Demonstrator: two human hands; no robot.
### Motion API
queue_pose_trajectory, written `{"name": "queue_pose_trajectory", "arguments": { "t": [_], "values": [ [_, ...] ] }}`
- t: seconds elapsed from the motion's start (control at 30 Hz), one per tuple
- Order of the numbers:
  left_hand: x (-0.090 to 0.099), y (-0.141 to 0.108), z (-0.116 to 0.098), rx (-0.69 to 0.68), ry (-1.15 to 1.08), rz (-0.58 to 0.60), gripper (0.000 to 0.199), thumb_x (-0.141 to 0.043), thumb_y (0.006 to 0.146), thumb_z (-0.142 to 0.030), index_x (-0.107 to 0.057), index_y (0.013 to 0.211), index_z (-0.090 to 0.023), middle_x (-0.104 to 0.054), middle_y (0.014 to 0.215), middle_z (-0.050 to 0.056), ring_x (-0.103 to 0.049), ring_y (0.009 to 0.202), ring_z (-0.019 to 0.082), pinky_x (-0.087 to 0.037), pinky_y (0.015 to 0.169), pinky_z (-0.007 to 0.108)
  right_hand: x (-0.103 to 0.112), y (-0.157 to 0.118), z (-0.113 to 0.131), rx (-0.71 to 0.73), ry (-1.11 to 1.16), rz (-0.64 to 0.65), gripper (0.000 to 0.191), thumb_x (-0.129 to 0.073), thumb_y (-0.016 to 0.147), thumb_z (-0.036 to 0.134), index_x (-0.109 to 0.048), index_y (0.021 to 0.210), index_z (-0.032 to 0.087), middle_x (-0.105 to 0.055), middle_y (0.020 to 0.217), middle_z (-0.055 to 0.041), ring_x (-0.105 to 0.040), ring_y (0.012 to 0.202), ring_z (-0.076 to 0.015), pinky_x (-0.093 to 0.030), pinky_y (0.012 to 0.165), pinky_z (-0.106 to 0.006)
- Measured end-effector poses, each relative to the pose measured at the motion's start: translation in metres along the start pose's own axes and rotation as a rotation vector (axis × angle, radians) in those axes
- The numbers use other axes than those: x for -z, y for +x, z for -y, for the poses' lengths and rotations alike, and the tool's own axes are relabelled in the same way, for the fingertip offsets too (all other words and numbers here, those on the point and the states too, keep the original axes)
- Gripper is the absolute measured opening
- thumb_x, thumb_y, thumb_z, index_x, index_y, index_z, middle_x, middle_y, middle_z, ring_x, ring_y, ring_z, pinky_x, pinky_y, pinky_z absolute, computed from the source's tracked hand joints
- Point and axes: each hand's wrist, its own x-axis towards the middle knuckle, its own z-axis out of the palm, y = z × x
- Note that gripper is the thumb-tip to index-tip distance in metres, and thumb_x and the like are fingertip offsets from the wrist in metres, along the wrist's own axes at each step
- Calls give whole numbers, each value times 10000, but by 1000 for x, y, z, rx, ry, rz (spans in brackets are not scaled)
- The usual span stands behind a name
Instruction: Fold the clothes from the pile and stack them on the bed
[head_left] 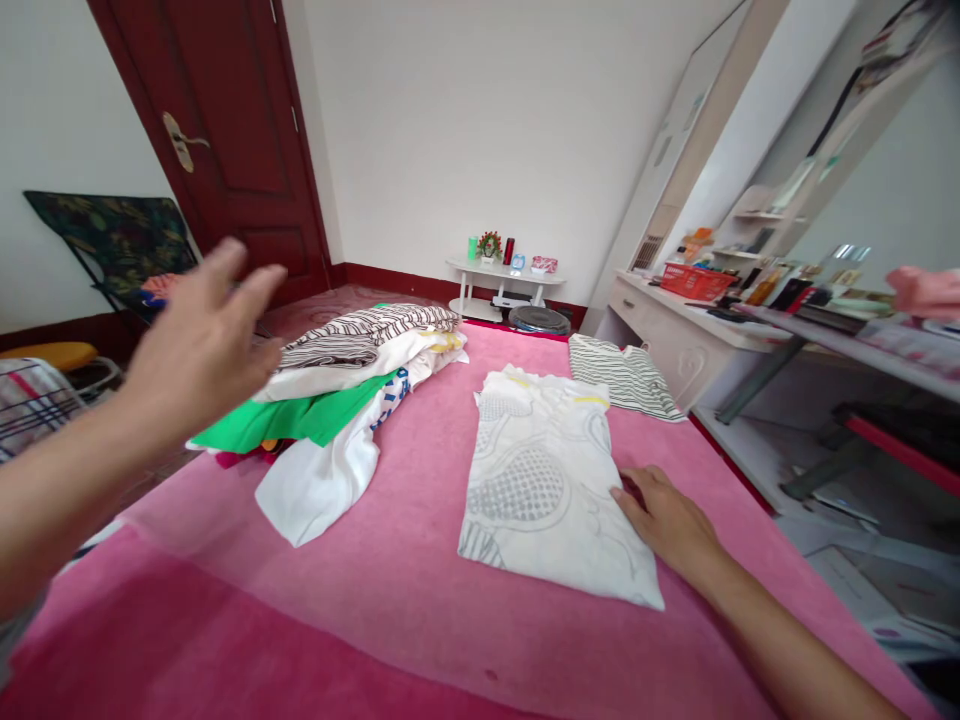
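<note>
A white shirt with grey patterns (pixel 551 490) lies folded into a rough rectangle on the pink bedspread (pixel 420 600). My right hand (pixel 667 515) rests at its right edge, thumb touching the cloth and fingers curled; whether it pinches any fabric is hidden. My left hand (pixel 206 335) is raised in the air at the left, slightly blurred, fingers spread and holding nothing. Beyond it lies a heap of clothes with a striped garment (pixel 375 325), a green one (pixel 300 415) and a white one (pixel 322 485). A striped shirt (pixel 622 375) lies flat at the bed's far right corner.
A dressing table (pixel 675 335) with a red basket (pixel 696 282) and bottles stands along the right. Past the bed's far edge is a small white stand (pixel 506 275). A camouflage chair (pixel 124 235) and a dark red door (pixel 225 120) are at the left.
</note>
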Motion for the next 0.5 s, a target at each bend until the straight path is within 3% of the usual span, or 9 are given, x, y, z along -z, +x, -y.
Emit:
{"name": "queue_pose_trajectory", "arguments": {
  "t": [0.03,0.1,0.2,0.27,0.4,0.5],
  "values": [
    [-16,-4,-15,29,-18,24,523,-501,794,-505,-539,1246,-245,-594,1225,-2,-410,1276,301,-328,1040,427,1,2,-1,1,19,5,390,-409,873,421,-567,1149,195,-591,1096,-102,-618,929,-227,-456,745,-317],
    [-55,-17,-46,128,-276,331,478,-555,762,-453,-570,1167,-200,-657,1078,37,-607,1024,249,-469,907,385,3,5,-4,-3,70,22,394,-447,849,430,-574,1138,193,-618,1048,-90,-623,899,-216,-458,749,-310],
    [-112,-38,-86,316,-704,662,545,-632,698,-461,-522,1119,-131,-678,901,79,-649,844,226,-524,743,348,6,8,-8,-19,155,35,408,-484,815,439,-583,1114,179,-647,1014,-81,-627,886,-213,-464,750,-306],
    [-138,-48,-103,477,-846,773,629,-625,704,-506,-465,1165,-109,-671,898,95,-653,791,212,-525,693,335,7,9,-10,-41,210,31,406,-489,805,435,-581,1102,174,-662,995,-78,-632,883,-212,-468,752,-303],
    [-156,-58,-120,574,-886,914,570,-546,754,-587,-532,1087,-125,-681,944,103,-649,755,201,-497,651,310,4,13,-12,-102,330,15,433,-517,784,426,-561,1129,170,-675,1000,-83,-643,874,-215,-479,764,-314],
    [-161,-63,-126,516,-873,967,452,-561,777,-462,-553,1090,-136,-685,985,95,-650,830,232,-491,650,308,-1,23,-6,-147,448,5,525,-552,760,440,-522,1205,162,-656,1080,-109,-642,919,-228,-480,801,-332]
  ]
}}
